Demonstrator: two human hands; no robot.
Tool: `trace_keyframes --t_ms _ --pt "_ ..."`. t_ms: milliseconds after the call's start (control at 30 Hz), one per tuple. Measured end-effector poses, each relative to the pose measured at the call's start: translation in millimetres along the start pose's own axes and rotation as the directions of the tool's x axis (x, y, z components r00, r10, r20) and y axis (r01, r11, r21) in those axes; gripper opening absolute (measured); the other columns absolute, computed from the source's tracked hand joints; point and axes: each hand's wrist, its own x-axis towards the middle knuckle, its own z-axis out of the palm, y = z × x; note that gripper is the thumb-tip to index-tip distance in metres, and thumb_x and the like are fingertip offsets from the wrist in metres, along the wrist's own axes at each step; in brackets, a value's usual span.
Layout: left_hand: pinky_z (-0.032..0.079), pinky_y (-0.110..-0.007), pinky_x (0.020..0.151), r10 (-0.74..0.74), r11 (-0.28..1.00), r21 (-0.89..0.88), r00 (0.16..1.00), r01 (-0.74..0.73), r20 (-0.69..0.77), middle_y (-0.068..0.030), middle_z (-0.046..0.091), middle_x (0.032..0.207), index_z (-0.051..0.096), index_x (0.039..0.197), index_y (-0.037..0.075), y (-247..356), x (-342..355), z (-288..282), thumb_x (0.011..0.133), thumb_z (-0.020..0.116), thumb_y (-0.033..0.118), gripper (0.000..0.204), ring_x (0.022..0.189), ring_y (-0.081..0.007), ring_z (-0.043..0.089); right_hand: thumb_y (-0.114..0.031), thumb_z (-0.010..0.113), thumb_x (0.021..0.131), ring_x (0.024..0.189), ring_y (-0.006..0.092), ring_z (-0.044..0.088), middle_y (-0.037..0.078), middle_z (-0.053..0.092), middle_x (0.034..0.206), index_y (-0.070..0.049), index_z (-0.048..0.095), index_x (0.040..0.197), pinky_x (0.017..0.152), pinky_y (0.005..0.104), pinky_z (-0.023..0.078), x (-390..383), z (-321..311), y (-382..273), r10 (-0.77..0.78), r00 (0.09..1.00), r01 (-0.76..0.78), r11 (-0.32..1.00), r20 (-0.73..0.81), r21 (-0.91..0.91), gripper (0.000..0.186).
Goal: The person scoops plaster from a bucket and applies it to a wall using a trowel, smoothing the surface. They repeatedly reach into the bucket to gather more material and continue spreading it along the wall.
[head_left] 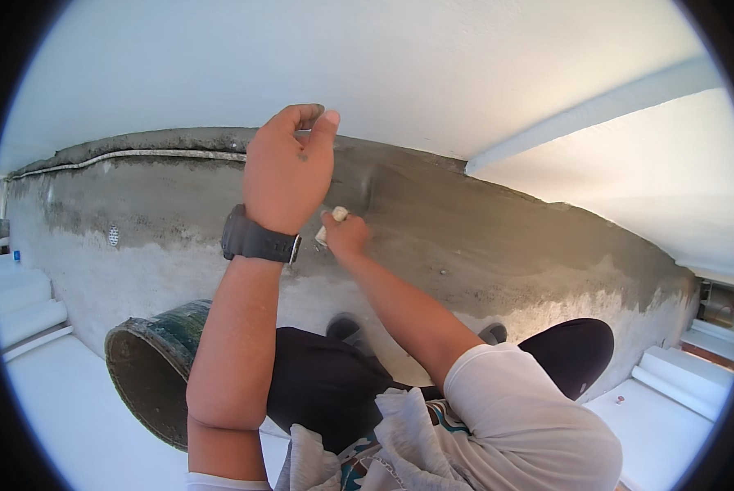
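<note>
My right hand (348, 236) is closed round the pale handle (340, 213) of what looks like a trowel. Its blade blends into the wet grey mortar (432, 204) and is hard to make out. My left hand (289, 172) is raised further up, near the mortar's upper edge. Its fingers curl loosely, with thumb and forefinger close together, a gap behind them and nothing visible in them. Grey smears mark the forefinger and palm, and a black watch (256, 237) circles that wrist.
A mortar-crusted dark green bucket (191, 323) lies tipped by my left forearm. Along the mortar's upper left edge runs a pale cord or pipe (162, 153). Above is a white surface (367, 65) with a raised strip (596, 106) at right. My bent knees and shoes are below.
</note>
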Motion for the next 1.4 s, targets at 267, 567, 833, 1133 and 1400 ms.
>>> trace_keyframes --t_ms 267,567,833,1133,1400 --pt "0.047 -0.027 0.064 0.003 1.0 -0.01 1.0 -0.003 -0.008 -0.0093 0.072 0.087 0.07 0.112 -0.005 -9 3 -3 0.096 0.066 0.035 0.044 0.067 -0.0101 0.06 -0.034 0.077 0.08 0.08 0.0415 0.07 0.027 0.07 0.081 0.008 0.07 0.086 0.072 0.0477 0.053 -4 -22 -11 -0.351 0.935 0.354 0.92 0.047 -0.165 0.043" --pt "0.045 -0.027 0.061 0.021 1.0 -0.02 1.0 -0.021 0.016 -0.0087 0.072 0.086 0.07 0.111 -0.005 -1 3 5 0.096 0.067 0.037 0.045 0.063 -0.0085 0.056 -0.033 0.078 0.079 0.08 0.0347 0.073 0.022 0.072 0.082 0.005 0.072 0.087 0.073 0.043 0.056 32 -98 13 -0.205 0.968 0.159 0.946 -0.142 -0.282 0.04" --pt "0.043 -0.026 0.06 -0.038 0.999 0.017 0.999 0.038 -0.007 -0.0052 0.068 0.075 0.07 0.112 -0.004 -6 1 -6 0.096 0.066 0.036 0.043 0.061 -0.0072 0.053 -0.034 0.078 0.076 0.09 0.0399 0.071 0.025 0.072 0.093 0.004 0.072 0.095 0.081 0.0469 0.056 25 -26 -24 -0.246 0.94 0.321 0.873 0.238 -0.367 0.043" --pt "0.052 -0.036 0.073 -0.083 0.992 0.089 0.996 0.087 -0.041 -0.0151 0.072 0.094 0.07 0.108 -0.002 -20 -3 -8 0.096 0.065 0.033 0.037 0.076 -0.0242 0.067 -0.035 0.079 0.073 0.087 0.0386 0.071 0.023 0.072 0.09 0.0 0.074 0.092 0.079 0.0473 0.056 87 -86 -41 -0.439 0.808 0.588 0.548 0.393 -0.595 0.04" --pt "0.045 -0.029 0.062 -0.022 0.996 0.082 0.999 0.025 -0.048 -0.0043 0.063 0.069 0.07 0.112 -0.002 -29 0 -8 0.099 0.062 0.036 0.041 0.062 -0.0112 0.054 -0.034 0.08 0.07 0.087 0.0376 0.071 0.023 0.072 0.091 -0.001 0.074 0.091 0.078 0.0465 0.057 111 -86 -44 -0.378 0.738 0.667 0.534 0.559 -0.519 0.04"
